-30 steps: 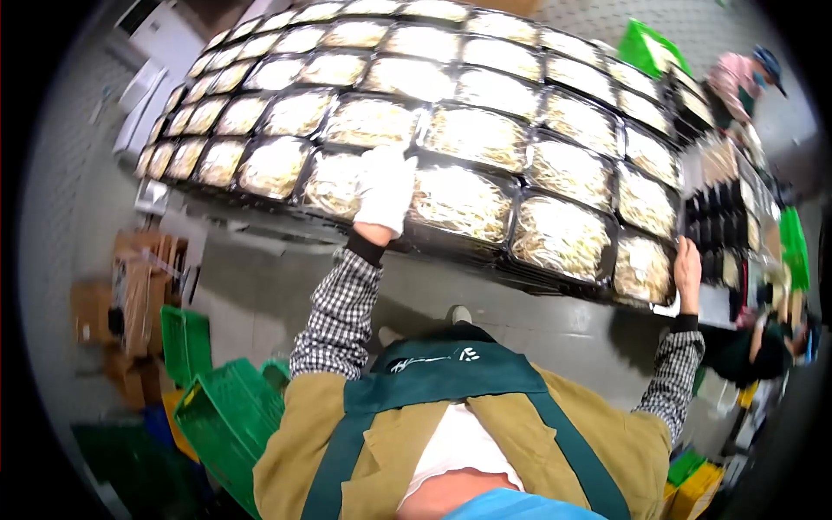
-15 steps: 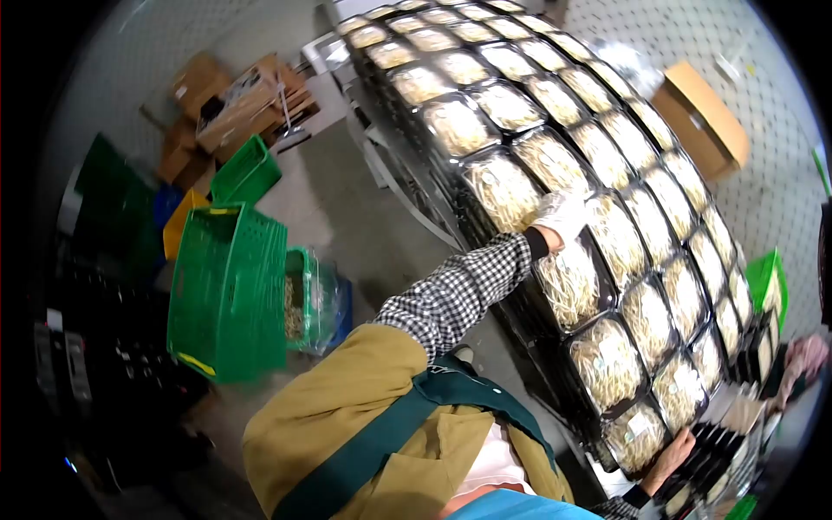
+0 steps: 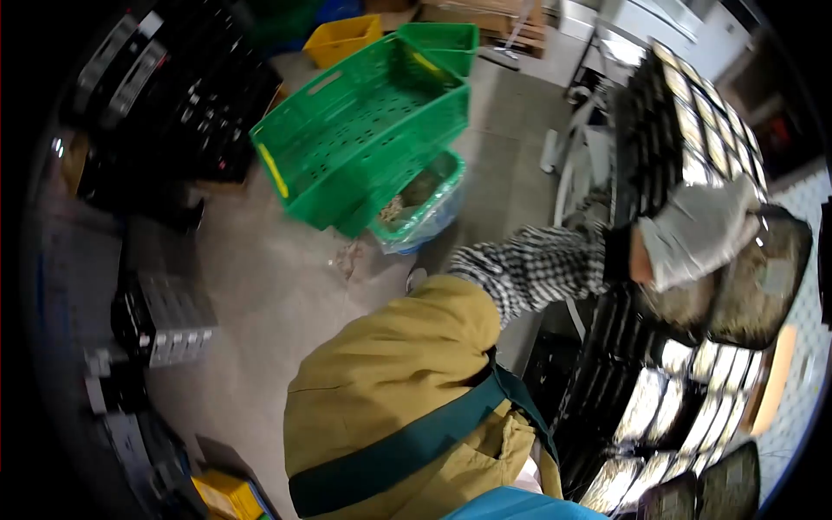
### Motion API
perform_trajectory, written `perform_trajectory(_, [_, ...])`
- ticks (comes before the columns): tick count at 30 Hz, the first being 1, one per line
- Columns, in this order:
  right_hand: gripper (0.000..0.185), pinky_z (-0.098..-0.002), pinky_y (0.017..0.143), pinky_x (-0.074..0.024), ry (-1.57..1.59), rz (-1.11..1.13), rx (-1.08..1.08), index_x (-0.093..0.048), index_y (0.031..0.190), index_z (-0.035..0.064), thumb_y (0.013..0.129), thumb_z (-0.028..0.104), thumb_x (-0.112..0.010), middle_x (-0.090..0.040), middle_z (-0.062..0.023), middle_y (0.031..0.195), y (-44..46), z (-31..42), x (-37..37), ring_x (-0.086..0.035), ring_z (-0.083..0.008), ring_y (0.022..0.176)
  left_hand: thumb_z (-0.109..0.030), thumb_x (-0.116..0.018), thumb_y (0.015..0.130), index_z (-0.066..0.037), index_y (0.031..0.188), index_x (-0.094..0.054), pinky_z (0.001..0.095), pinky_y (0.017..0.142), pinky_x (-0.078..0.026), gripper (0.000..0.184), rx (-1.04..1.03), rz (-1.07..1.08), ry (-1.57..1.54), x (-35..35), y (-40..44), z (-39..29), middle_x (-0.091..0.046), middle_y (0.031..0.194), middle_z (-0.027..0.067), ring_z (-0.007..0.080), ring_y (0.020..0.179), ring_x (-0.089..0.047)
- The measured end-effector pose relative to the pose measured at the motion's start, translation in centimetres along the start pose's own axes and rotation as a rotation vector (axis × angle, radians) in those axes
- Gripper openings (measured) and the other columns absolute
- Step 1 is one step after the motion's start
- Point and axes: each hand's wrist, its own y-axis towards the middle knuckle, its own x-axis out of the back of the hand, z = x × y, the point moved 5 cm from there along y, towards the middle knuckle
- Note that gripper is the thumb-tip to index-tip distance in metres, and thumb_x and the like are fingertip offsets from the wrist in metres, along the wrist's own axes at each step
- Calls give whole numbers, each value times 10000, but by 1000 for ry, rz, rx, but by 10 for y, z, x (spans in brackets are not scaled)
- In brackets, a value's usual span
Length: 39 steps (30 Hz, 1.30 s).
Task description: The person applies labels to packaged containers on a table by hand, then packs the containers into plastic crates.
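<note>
My left hand (image 3: 698,238), in a white glove, is up at the right, closed on the top edge of a black plastic tray (image 3: 763,277) of pale, stringy sprouts under film. A second such tray (image 3: 680,308) hangs beside it, partly under the glove; whether my fingers grip it too is unclear. Both are tilted and shaded. Behind and below them are stacked rows of sprout trays (image 3: 650,403) with shiny tops. Two more dark trays (image 3: 698,494) stand tilted at the lower right. My right hand is out of sight.
A large green crate (image 3: 364,130) stands left of the stacks, with a lined green bin (image 3: 425,204) holding scraps below it. Black crates (image 3: 191,104) are piled at the upper left. A yellow bin (image 3: 342,39) and a broom (image 3: 503,56) are farther back.
My view has swung leftward. My left hand has come off the tray rows and is raised with a tray in its grip. The right hand has gone from view.
</note>
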Motion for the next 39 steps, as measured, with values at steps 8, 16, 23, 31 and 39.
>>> perform_trajectory(8, [268, -324, 830, -410, 669, 642, 530, -514, 1062, -34, 967, 214, -472, -561, -141, 963, -91, 517, -150, -500, -228, 876, -209, -571, 895, -36, 1004, -509, 368, 608, -504, 214, 248, -676, 651, 426, -77, 170, -627, 802, 151, 287, 693, -631])
perform_trajectory(16, [294, -277, 789, -435, 1160, 1115, 917, -549, 1091, -48, 933, 194, -494, -619, -138, 963, -243, 950, -272, -550, -166, 882, -275, -500, 886, -35, 985, -510, 460, 722, -475, 260, 1006, -1245, 866, 662, -302, 383, -629, 867, 235, 405, 844, -609])
perform_trajectory(23, [304, -379, 761, -471, 1255, 1230, 1095, -568, 1041, -12, 895, 250, -520, -634, -217, 890, -455, 1152, -342, -613, -344, 845, -313, -548, 868, 4, 1206, -450, 401, 761, -482, 474, 1468, -1234, 1072, 693, -415, 436, -624, 975, 233, 386, 893, -602])
perform_trajectory(31, [262, -433, 889, -430, 902, 763, 1540, -603, 1006, 8, 868, 211, -511, -544, -233, 1175, -589, 1141, -372, -522, -386, 1027, -433, -628, 789, -4, 977, -653, 388, 795, -482, 469, 1668, 341, 319, 545, -357, 448, -652, 953, 210, 316, 884, -630])
perform_trajectory(39, [266, -404, 787, -476, 1421, 1122, 847, -543, 1090, 33, 845, 133, -557, -563, -176, 994, -380, 909, -238, -567, -332, 929, -345, -517, 898, -6, 1132, -602, 335, 913, -434, 421, 1151, 399, 243, 542, -347, 501, -611, 1136, 177, 270, 1020, -580])
